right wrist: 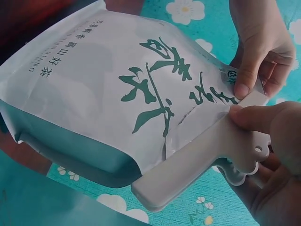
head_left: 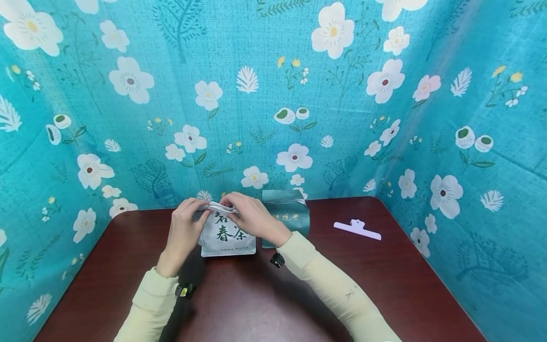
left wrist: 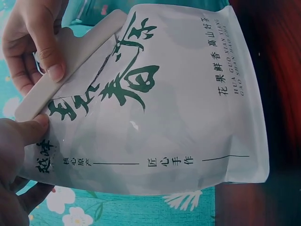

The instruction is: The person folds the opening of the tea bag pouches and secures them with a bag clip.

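Both hands on the white clip at the top of the white tea pouch, near the bench's far edge.

The white tea pouch stands upright on the bench, close to the far edge and about midway along it. The white sealing clip lies across its folded top, its long axis running left to right along the pouch mouth. The right hand pinches the clip body between thumb and fingers at its tabbed middle. The left hand pinches the clip's left end together with the pouch's top corner. Both hands are equally near, one at each end. A dark green pouch stands just beside it on the right, and a second white clip lies well apart toward the far right corner.
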The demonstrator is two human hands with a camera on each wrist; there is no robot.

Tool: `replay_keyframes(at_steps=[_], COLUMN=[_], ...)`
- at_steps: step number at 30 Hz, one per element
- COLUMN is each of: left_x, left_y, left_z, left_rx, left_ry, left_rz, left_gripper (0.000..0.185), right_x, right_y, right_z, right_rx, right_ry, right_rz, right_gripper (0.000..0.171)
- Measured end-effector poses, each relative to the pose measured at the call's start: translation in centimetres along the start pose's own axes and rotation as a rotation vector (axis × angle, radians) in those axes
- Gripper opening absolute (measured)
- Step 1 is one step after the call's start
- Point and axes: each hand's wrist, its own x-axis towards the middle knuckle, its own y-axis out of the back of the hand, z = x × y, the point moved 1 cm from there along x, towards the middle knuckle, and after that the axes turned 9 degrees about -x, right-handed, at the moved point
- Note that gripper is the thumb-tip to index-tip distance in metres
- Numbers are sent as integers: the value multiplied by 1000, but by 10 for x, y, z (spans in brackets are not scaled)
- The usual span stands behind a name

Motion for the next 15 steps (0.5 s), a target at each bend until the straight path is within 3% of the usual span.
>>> replay_keyframes(at_steps=[10, 15], left_x=[-2, -7], left_y=[-14, -18], left_z=[-24, -27], left_rx=[13, 55], left_ry=[-10, -44], left_rz=[21, 28], left_gripper=[26, 31], right_x=[8, 8], right_y=[-15, -21], right_z=[11, 13], right_rx=[-58, -88], right_ry=[-27, -36], right_rz=[-19, -23], right_gripper=[22, 23])
